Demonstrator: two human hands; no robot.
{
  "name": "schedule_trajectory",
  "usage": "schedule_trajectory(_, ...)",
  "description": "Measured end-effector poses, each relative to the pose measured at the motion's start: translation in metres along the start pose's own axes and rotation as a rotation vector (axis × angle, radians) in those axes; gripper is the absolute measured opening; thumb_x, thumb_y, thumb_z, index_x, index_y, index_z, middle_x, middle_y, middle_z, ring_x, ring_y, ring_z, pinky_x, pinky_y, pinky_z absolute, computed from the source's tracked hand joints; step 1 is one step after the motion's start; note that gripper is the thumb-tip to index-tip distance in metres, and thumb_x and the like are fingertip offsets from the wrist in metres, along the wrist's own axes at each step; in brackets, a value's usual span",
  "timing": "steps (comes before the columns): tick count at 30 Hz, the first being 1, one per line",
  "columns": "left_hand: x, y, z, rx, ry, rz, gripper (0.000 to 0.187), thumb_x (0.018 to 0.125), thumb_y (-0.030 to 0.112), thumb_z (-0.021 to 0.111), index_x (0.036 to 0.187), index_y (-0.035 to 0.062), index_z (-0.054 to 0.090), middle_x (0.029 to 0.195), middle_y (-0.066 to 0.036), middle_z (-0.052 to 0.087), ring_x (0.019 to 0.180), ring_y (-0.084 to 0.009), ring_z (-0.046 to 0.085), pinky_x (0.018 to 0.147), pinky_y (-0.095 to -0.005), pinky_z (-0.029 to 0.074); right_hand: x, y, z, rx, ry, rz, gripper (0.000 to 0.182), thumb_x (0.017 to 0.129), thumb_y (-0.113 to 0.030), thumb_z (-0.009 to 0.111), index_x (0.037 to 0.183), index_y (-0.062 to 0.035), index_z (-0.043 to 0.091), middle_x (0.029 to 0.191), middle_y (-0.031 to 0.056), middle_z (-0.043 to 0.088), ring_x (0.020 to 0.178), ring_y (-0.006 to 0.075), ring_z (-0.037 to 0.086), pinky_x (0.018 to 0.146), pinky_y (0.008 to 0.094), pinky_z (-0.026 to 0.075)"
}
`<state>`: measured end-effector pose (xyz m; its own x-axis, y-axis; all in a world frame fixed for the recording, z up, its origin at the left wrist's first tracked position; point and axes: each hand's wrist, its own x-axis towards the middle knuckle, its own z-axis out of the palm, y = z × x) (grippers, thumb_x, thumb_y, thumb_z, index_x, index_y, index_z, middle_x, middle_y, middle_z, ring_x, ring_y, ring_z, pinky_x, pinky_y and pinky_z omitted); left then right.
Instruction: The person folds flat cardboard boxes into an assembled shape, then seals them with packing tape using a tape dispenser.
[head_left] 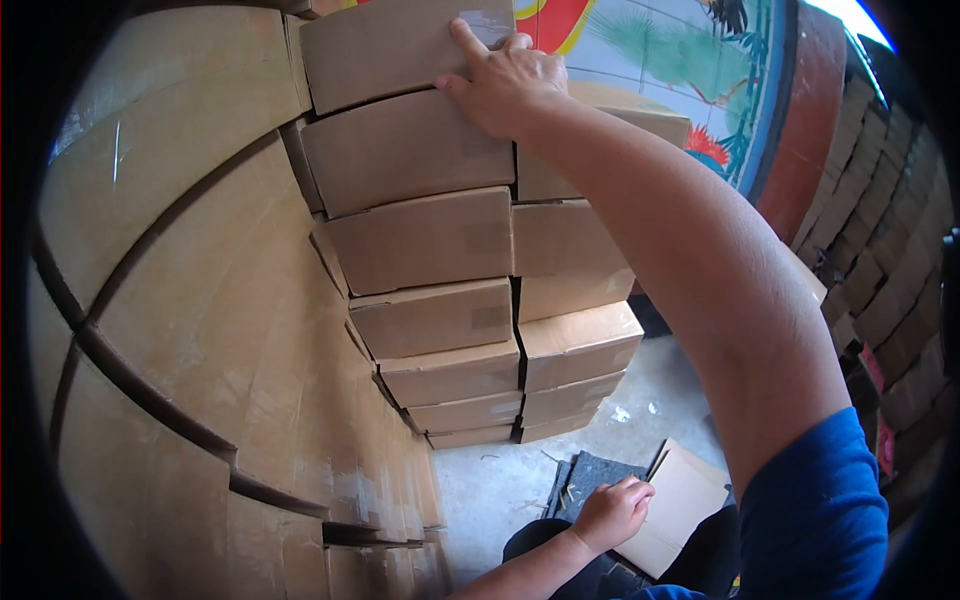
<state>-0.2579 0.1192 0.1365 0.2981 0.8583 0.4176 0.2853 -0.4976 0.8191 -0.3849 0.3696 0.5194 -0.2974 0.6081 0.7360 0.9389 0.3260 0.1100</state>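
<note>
Cardboard fills most of the view: a wall of big cartons (190, 300) stands curved along the near side, each large brown face stacked on the next, with dark seams between them. Right of that wall rises the stack of smaller boxes (450, 300), two columns side by side, running from the concrete floor (520, 480) up past the top of the frame. Behind the stack, a painted wall panel (680, 60) shows green leaves, red and yellow shapes, and further right of the stack more brown boxes (880, 270) are piled in rows, well apart from it.

The right hand (505, 85) is raised high against the stack, fingers spread and flat, palm pressed on the seam where the top box (400, 45) sits on the box below (410, 150); it grips nothing, only pushes or steadies, the thumb lying on the lower box. The top box rests squarely at the head of the stack's nearer column, touching the big cartons at its far edge.

Below the stack's foot, near the floor, the left hand (612, 512) is loosely curled, fingertips touching a flattened piece of cardboard (675, 505) that lies partly over a dark mat (600, 475)
</note>
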Motion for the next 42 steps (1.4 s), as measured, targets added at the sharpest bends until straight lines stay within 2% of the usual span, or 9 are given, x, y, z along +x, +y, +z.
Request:
schedule_trajectory(4, -0.001, -0.005, 0.009, 0.042, -0.08, -0.028, 0.01, 0.09, 0.012, 0.06, 0.095, 0.0069, 0.067, 0.094, -0.012, 0.069, 0.082, -0.0339, 0.068, 0.074, -0.0423, 0.056, -0.006, 0.015, -0.001, -0.008, -0.017, -0.086, 0.068, 0.099, -0.06, 0.038, 0.156, -0.0318, 0.017, 0.137, 0.0209, 0.049, 0.118, 0.0359, 0.059, 0.097, 0.0479, 0.047)
schedule_trajectory(9, 0.0, -0.006, 0.016, 0.132, -0.171, -0.052, 0.013, 0.092, 0.017, 0.057, 0.096, 0.0097, 0.067, 0.096, -0.011, 0.069, 0.086, -0.0338, 0.068, 0.077, -0.0431, 0.056, -0.072, 0.061, -0.001, 0.292, 0.104, -0.222, 0.059, 0.1, -0.047, 0.048, 0.147, -0.0131, 0.038, 0.135, 0.0192, 0.052, 0.125, 0.0358, 0.053, 0.102, 0.0475, 0.044)
schedule_trajectory(14, -0.002, -0.011, 0.027, 0.358, -0.561, -0.144, 0.022, 0.089, 0.027, 0.06, 0.098, 0.0081, 0.067, 0.098, -0.014, 0.069, 0.096, -0.0346, 0.066, 0.083, -0.0488, 0.052, -0.265, 0.135, -0.037, 0.35, -0.319, -0.439, 0.057, 0.097, -0.037, 0.06, 0.144, -0.0085, 0.044, 0.146, 0.0194, 0.044, 0.133, 0.0364, 0.045, 0.109, 0.0482, 0.038)
schedule_trajectory(19, 0.009, 0.002, 0.04, 0.493, -0.868, -0.187, 0.03, 0.09, 0.028, 0.062, 0.112, 0.0079, 0.065, 0.112, -0.016, 0.068, 0.104, -0.0354, 0.064, 0.09, -0.0452, 0.051, -0.426, 0.237, -0.066, 0.545, -0.845, 0.045, 0.052, 0.096, -0.034, 0.064, 0.139, -0.0075, 0.051, 0.142, 0.0186, 0.049, 0.127, 0.0347, 0.052, 0.102, 0.0428, 0.049)
schedule_trajectory(23, 0.015, 0.007, 0.062, 0.628, -0.962, -0.219, 0.03, 0.09, 0.028, 0.065, 0.112, 0.0075, 0.067, 0.112, -0.016, 0.068, 0.106, -0.0346, 0.064, 0.09, -0.0443, 0.052, -0.528, 0.299, -0.09, 0.634, -0.928, 0.542, 0.052, 0.095, -0.031, 0.066, 0.137, -0.003, 0.054, 0.137, 0.0184, 0.054, 0.122, 0.0324, 0.058, 0.098, 0.0402, 0.052)
schedule_trajectory(29, 0.037, 0.034, 0.111, 0.773, -1.306, -0.171, 0.042, 0.09, 0.032, 0.066, 0.124, 0.0086, 0.063, 0.118, -0.016, 0.067, 0.111, -0.0331, 0.064, 0.094, -0.0447, 0.051, -0.624, 0.35, -0.119, 0.504, -1.279, 0.528, 0.057, 0.09, -0.034, 0.069, 0.136, -0.0024, 0.054, 0.129, 0.0216, 0.059, 0.117, 0.0329, 0.061, 0.1, 0.0406, 0.049)
schedule_trajectory(35, 0.041, -0.022, 0.232, 0.249, -0.915, -0.103, 0.04, 0.093, 0.028, 0.061, 0.124, 0.0032, 0.063, 0.118, -0.02, 0.066, 0.106, -0.0351, 0.065, 0.093, -0.042, 0.052, -0.657, 0.37, -0.126, 0.332, -1.502, 0.324, 0.057, 0.091, -0.035, 0.068, 0.135, -0.0023, 0.054, 0.115, 0.0194, 0.067, 0.109, 0.0347, 0.064, 0.097, 0.0415, 0.05)
schedule_trajectory(39, -0.034, -0.138, 0.311, 0.319, -0.753, -0.593, 0.049, 0.091, 0.027, 0.066, 0.132, 0.0017, 0.057, 0.12, -0.022, 0.065, 0.111, -0.0322, 0.064, 0.097, -0.0378, 0.05, -0.672, 0.392, -0.149, 0.638, -1.09, 0.374, 0.057, 0.09, -0.027, 0.07, 0.137, -0.0021, 0.052, 0.121, 0.0176, 0.064, 0.113, 0.0333, 0.062, 0.095, 0.0415, 0.05)
schedule_trajectory(42, -0.088, -0.192, 0.319, 0.534, -0.718, -1.059, 0.064, 0.09, 0.029, 0.067, 0.142, -0.0015, 0.045, 0.139, -0.022, 0.053, 0.13, -0.034, 0.052, 0.109, -0.0388, 0.042, -0.678, 0.408, -0.164, 0.536, -1.144, 0.435, 0.058, 0.088, -0.027, 0.072, 0.136, -0.0018, 0.052, 0.125, 0.0173, 0.062, 0.114, 0.0325, 0.061, 0.095, 0.0408, 0.05)
